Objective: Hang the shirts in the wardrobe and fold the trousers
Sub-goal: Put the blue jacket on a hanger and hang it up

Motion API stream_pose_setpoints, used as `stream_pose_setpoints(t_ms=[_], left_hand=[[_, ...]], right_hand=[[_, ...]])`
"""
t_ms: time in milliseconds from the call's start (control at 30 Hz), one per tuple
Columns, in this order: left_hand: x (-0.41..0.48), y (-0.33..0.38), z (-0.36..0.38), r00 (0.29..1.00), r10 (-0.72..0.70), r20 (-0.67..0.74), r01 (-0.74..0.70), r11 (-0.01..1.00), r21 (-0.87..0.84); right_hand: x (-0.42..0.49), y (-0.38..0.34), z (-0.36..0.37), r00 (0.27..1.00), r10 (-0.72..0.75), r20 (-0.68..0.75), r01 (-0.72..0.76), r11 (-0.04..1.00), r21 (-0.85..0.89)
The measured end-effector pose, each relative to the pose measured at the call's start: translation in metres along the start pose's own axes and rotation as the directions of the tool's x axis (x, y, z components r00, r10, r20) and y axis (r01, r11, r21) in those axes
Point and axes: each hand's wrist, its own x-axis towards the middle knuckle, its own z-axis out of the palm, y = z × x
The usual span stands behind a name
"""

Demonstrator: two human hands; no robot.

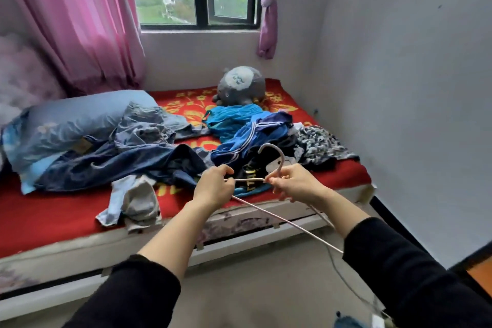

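Hands: left hand (213, 186) pinches the top arm of a pale hanger (281, 161); right hand (296, 184) curls round the hook's base.
Hanger: held over the near edge of the bed (53, 210), hook pointing away, lower bar slanting back toward the right sleeve.
Clothes: heaped on the bed; a dark lettered top (251, 171) lies just beyond the fingers, between both hands.
Likely next: dressing the hanger.

Red flowered bed (53, 208) under scattered clothes (149, 157), a blue pillow (80, 117) and a grey plush toy (241, 85).
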Motion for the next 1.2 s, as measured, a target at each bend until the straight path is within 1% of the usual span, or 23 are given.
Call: stream_pose_setpoints(t_ms=[100,233,367,567,700,800,900,1033,1067,1133,1200], left_hand=[[0.062,-0.006,0.032,0.999,-0.006,0.048,0.006,1.000,-0.001],[0.146,-0.013,0.064,0.989,-0.054,0.136,0.051,0.998,0.023],[0.216,-0.017,0.090,0.978,-0.079,0.194,0.076,0.997,0.024],[0.299,-0.023,0.135,0.962,-0.142,0.234,0.142,0.990,0.019],[0.357,-0.034,0.171,0.941,-0.218,0.259,0.220,0.975,0.022],[0.410,-0.045,0.199,0.921,-0.282,0.269,0.282,0.959,0.041],[0.462,-0.054,0.227,0.896,-0.355,0.265,0.355,0.933,0.051],[0.512,-0.061,0.259,0.862,-0.427,0.272,0.428,0.902,0.057],[0.521,-0.064,0.265,0.854,-0.444,0.271,0.448,0.893,0.051],[0.534,-0.075,0.275,0.838,-0.474,0.272,0.482,0.875,0.040],[0.542,-0.090,0.283,0.809,-0.519,0.277,0.527,0.849,0.051]], right_hand=[[0.059,0.024,-0.016,0.997,0.073,-0.027,-0.072,0.997,0.011],[0.137,0.040,-0.037,0.983,0.171,-0.071,-0.168,0.985,0.046],[0.201,0.058,-0.055,0.975,0.195,-0.105,-0.189,0.980,0.061],[0.291,0.092,-0.082,0.950,0.265,-0.168,-0.252,0.963,0.091],[0.364,0.111,-0.104,0.941,0.245,-0.232,-0.233,0.969,0.076],[0.432,0.124,-0.124,0.944,0.192,-0.268,-0.189,0.981,0.035],[0.498,0.138,-0.139,0.947,0.144,-0.287,-0.166,0.985,-0.054],[0.569,0.161,-0.142,0.916,0.060,-0.396,-0.149,0.969,-0.198],[0.585,0.167,-0.140,0.922,0.039,-0.385,-0.144,0.958,-0.250],[0.614,0.177,-0.128,0.956,0.033,-0.291,-0.129,0.940,-0.315],[0.637,0.187,-0.111,0.982,0.075,-0.173,-0.127,0.941,-0.314]])
